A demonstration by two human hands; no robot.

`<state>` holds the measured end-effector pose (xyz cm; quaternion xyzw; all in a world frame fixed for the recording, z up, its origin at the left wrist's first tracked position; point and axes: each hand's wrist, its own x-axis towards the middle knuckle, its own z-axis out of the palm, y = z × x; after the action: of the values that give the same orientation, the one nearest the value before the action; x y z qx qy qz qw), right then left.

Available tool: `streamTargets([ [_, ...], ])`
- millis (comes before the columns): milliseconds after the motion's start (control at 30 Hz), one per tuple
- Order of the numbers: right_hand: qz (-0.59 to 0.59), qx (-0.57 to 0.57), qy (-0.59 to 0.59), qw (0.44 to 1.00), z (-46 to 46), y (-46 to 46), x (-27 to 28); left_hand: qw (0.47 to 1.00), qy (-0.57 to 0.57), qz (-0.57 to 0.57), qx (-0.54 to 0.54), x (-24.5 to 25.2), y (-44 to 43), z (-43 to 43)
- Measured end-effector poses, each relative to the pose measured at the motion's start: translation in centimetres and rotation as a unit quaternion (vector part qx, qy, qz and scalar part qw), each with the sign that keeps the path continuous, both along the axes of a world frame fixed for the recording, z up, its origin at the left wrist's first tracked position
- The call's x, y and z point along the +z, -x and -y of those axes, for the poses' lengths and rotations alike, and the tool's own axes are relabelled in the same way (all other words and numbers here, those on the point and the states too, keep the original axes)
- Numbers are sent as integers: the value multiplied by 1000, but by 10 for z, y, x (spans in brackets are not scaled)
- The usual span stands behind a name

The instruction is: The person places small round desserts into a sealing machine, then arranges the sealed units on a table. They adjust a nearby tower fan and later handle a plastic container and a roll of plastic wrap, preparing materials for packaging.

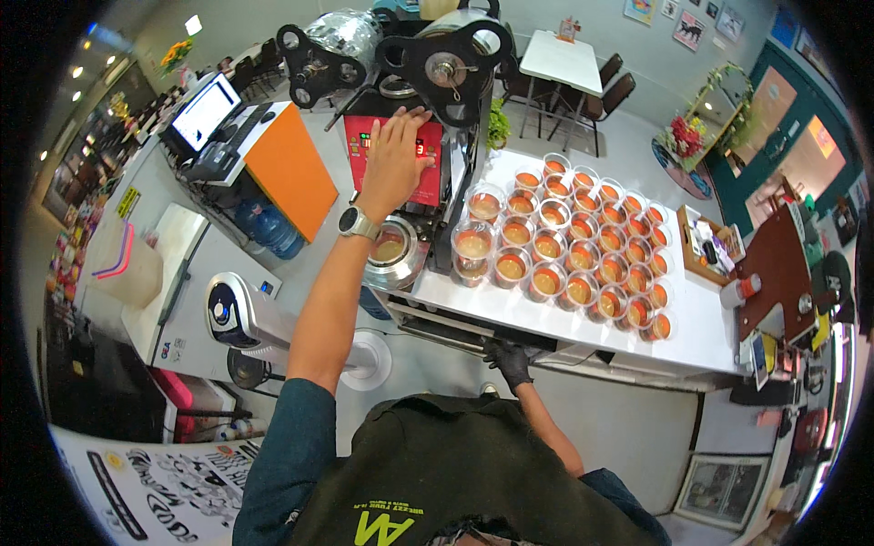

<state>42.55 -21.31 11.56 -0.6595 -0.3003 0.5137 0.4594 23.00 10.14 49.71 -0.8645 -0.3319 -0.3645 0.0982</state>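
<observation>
My left hand, bare and with a watch on the wrist, lies flat on the red control panel of a cup sealing machine. Its fingers are stretched out and cover part of the lit display. Just below the wrist, a cup of brown drink sits in the machine's round metal holder. In a black glove, my right hand is at the counter's front edge, by an open shelf; whether it grips anything is unclear. Rows of clear plastic cups with orange and brown contents cover the white counter.
Two film rolls with black three-lobed holders top the machine. A wooden box of small items stands on the counter's right. At left are a white standing fan, a chest freezer and an orange-sided desk with a monitor.
</observation>
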Motion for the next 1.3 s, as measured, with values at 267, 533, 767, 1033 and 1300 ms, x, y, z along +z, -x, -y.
streamTargets([
  [267,93,108,-15,990,-22,-39,17,998,21,40,33,-5,-16,18],
  [533,33,196,-56,978,-38,-43,75,997,23,59,38,-12,-26,34],
  [767,-40,222,-180,958,-52,-23,127,988,85,15,131,-34,-52,121],
  [1033,-309,190,-235,902,-39,18,157,927,337,166,-7,-135,-71,248],
  [1300,-254,274,-218,902,-39,25,218,878,457,134,-41,-71,-38,239],
])
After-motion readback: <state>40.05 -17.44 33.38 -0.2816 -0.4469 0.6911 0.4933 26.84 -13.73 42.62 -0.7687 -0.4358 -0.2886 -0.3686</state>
